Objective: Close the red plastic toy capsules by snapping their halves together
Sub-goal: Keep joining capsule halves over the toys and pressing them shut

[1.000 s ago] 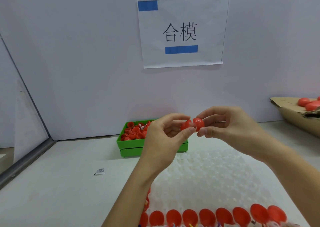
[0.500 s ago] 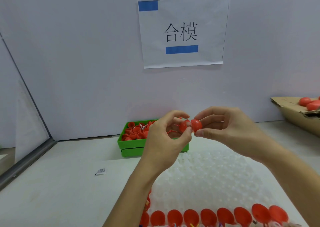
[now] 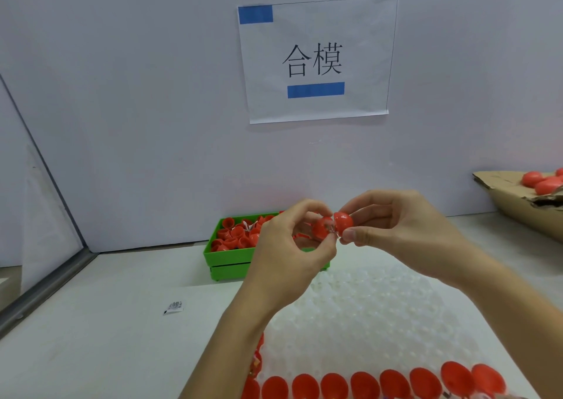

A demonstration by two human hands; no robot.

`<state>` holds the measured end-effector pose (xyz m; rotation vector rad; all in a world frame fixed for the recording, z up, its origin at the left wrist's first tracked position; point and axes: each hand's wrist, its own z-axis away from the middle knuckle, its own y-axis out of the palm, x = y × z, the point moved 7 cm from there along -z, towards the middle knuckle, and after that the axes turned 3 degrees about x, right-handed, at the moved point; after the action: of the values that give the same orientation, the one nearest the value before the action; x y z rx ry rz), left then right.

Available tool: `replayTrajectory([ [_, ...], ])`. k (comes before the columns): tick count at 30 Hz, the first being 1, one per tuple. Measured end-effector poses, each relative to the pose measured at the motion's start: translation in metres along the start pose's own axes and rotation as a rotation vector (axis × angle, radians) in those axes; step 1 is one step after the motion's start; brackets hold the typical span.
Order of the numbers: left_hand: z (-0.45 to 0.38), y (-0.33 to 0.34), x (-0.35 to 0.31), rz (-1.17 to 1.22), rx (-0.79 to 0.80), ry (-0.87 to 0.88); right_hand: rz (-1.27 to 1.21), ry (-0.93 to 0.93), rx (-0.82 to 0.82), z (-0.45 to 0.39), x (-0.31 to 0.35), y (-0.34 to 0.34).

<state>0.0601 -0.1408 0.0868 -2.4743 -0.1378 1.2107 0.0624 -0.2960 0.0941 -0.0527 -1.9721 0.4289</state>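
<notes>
Above the table I hold a red toy capsule (image 3: 332, 225) in two halves that meet at the middle. My left hand (image 3: 289, 255) pinches the left half between thumb and fingers. My right hand (image 3: 396, 231) pinches the right half, thumb below and fingers on top. A thin pale seam shows between the halves, so I cannot tell if they are fully joined. A clear plastic holder tray (image 3: 365, 313) lies under my hands, with a row of several red capsule halves (image 3: 365, 383) along its near edge.
A green bin (image 3: 231, 255) full of loose red capsule halves stands at the back by the wall. A cardboard box (image 3: 518, 203) with red capsules sits at the right. A small white packet (image 3: 173, 306) lies on the table to the left.
The two halves have come closer together and now touch. Both hands stayed at the same place above the tray, with the fingers tightening a little round the capsule.
</notes>
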Motion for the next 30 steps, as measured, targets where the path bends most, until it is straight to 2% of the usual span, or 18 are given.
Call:
replayTrajectory([
  [12,0.0,-0.003,-0.007,-0.063,-0.062,0.019,-0.011,-0.011,-0.011,0.0,0.002,-0.001],
  [30,-0.001,-0.004,-0.009,-0.161,-0.071,0.047,-0.039,-0.022,-0.026,-0.001,0.001,-0.002],
])
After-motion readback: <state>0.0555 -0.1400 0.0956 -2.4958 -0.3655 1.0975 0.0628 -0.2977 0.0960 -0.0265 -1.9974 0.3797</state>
